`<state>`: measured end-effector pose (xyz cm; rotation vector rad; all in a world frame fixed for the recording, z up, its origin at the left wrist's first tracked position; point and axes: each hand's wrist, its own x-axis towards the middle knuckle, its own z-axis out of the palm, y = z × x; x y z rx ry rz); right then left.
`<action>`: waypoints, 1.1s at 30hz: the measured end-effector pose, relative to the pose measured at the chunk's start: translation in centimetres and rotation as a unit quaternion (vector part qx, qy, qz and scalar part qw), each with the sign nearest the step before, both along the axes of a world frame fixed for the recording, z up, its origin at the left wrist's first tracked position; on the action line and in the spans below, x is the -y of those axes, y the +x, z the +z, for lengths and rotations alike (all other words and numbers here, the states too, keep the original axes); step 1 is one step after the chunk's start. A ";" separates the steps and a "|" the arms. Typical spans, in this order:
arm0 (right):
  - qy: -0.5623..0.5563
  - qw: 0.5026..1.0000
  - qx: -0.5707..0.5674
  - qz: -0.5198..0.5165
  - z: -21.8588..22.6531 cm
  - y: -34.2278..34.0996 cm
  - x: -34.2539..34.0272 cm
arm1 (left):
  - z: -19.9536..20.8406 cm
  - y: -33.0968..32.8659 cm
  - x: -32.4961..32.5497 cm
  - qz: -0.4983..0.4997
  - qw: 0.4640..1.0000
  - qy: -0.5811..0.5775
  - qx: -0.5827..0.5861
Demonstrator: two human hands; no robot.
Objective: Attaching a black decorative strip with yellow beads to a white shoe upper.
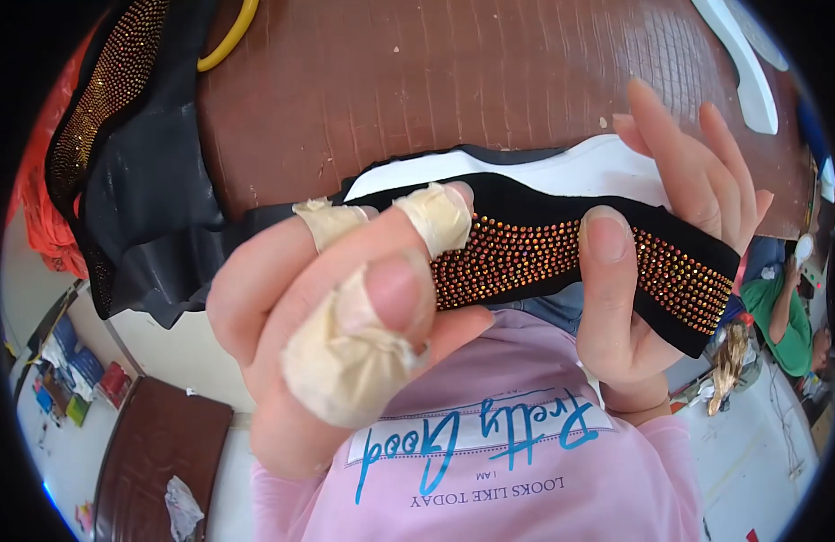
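A black fabric strip (535, 203) studded with rows of orange-gold rhinestones stretches between my hands, above the table's near edge. My left hand (336, 298), with beige tape wrapped round the thumb and two fingers, grips the strip's left part. At its other end my right hand (661, 235) holds it, thumb pressed on the studded face and the other fingers partly behind and spread upward. A white curved piece (517, 172) lies along the strip's far side. Black leathery material (155, 172) spreads out to the left of my left hand.
Another gold-studded black strip (106, 86) lies at the far left beside a red plastic bag (47, 217). On the brown table (436, 72) are a yellow ring (232, 41) and a white curved piece (743, 72). A person in green (779, 316) is at the right.
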<state>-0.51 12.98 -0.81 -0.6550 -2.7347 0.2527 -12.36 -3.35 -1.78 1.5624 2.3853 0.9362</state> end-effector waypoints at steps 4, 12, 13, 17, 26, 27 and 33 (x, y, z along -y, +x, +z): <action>-0.013 1.000 -0.018 0.018 0.0 0.0 -0.1 | 0.2 -0.3 0.1 0.002 1.000 0.011 0.014; -0.008 0.998 -0.040 0.054 -0.7 0.3 -1.0 | -3.7 -1.8 0.3 -0.067 0.986 0.154 -0.013; -0.006 0.997 -0.044 0.060 -0.9 0.3 -1.2 | -5.2 -0.9 0.1 -0.017 0.978 0.208 0.021; -0.003 0.995 -0.052 0.083 -0.1 0.4 -1.5 | -7.2 0.3 0.5 0.087 0.946 0.296 0.096; -0.004 0.989 -0.034 0.143 4.0 2.3 -1.7 | -6.3 1.1 0.0 0.104 0.954 0.222 0.170; -0.004 0.988 -0.032 0.149 4.4 2.6 -1.8 | -6.1 1.3 -0.3 0.102 0.952 0.228 0.177; 0.005 0.997 -0.012 0.077 4.7 4.5 -2.0 | -4.6 2.2 -1.7 0.087 0.955 0.219 0.178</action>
